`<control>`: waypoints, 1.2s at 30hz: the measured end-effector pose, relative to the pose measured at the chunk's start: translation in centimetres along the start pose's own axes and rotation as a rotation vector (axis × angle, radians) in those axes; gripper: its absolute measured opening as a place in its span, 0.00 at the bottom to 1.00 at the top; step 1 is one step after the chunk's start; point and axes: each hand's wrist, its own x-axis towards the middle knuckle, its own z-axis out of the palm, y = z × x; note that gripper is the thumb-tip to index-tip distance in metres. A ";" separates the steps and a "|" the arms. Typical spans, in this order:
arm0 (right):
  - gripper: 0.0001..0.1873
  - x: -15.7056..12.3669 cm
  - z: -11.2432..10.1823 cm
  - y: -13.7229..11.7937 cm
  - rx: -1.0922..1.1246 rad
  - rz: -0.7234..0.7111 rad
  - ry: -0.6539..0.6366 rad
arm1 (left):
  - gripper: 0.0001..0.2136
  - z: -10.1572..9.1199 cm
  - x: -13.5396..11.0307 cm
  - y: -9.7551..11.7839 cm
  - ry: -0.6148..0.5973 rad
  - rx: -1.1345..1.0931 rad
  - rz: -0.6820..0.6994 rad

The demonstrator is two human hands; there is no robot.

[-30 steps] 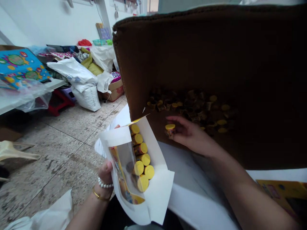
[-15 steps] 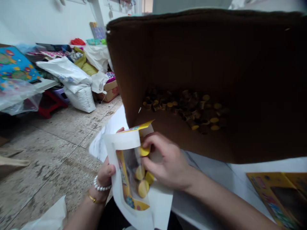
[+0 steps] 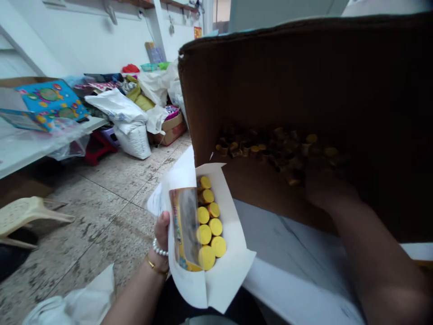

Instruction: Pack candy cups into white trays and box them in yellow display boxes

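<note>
My left hand (image 3: 162,232) is closed round the edge of an open white package (image 3: 216,275) with a clear window. Several small tubs with yellow lids (image 3: 209,225) stand in rows inside it. My right hand (image 3: 326,192) reaches into a big brown cardboard box (image 3: 304,76) lying on its side on a white table (image 3: 291,275). It sits among a pile of small yellow-lidded tubs (image 3: 270,146) on the box's floor. The hand is dark and blurred, so its fingers do not show clearly.
To the left lie a tiled floor (image 3: 101,194), a white sack (image 3: 131,135), a red stool (image 3: 98,149), a small cardboard box (image 3: 171,128) and heaps of bags. A blue printed box (image 3: 50,101) lies on a table at left. A cream plastic chair (image 3: 27,212) stands nearby.
My right hand left the white package, where it had set a tub, and went back into the cardboard box. The package's flap now stands open, showing the rows of tubs.
</note>
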 end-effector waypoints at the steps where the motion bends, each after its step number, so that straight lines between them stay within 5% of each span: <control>1: 0.15 0.1 0.6 0.4 0.014 0.001 -0.005 | 0.20 0.3 0.0 0.1 0.007 0.002 0.009; 5: 0.04 -1.1 -0.2 -2.7 0.023 -0.040 -0.142 | 0.15 1.0 -0.1 0.3 -0.008 0.000 0.063; 9: 0.25 -2.5 -2.5 -8.1 0.354 -0.143 -0.345 | 0.14 1.2 0.0 0.4 -0.099 0.006 0.089; 11: 0.25 -2.9 -3.1 -10.5 0.654 -0.124 -0.380 | 0.15 1.3 0.1 0.3 -0.126 0.021 0.082; 15: 0.16 -4.4 -3.0 -14.9 1.060 -0.045 -0.188 | 0.16 1.5 0.5 0.2 -0.093 0.136 0.129; 21: 0.13 -7.5 -1.4 -19.7 0.721 -0.349 -0.076 | 0.20 0.6 0.1 -0.2 -0.089 0.168 0.089; 24: 0.17 -6.7 -1.4 -18.7 0.659 -0.459 -0.134 | 0.19 -0.4 0.0 -0.3 -0.088 0.127 0.050; 27: 0.16 -4.3 -1.5 -14.7 0.533 -0.322 -0.040 | 0.17 -0.5 0.1 -0.2 -0.112 0.068 0.027; 29: 0.14 -2.5 -0.9 -11.3 0.258 -0.200 -0.008 | 0.18 0.3 0.2 0.2 -0.130 0.020 0.034; 32: 0.10 -0.7 1.0 -7.6 -0.005 -0.138 -0.190 | 0.20 1.9 0.4 0.6 -0.151 -0.009 0.036; 36: 0.08 -0.6 1.3 -8.3 0.172 -0.067 -0.195 | 0.18 2.6 0.3 0.6 -0.177 -0.016 0.013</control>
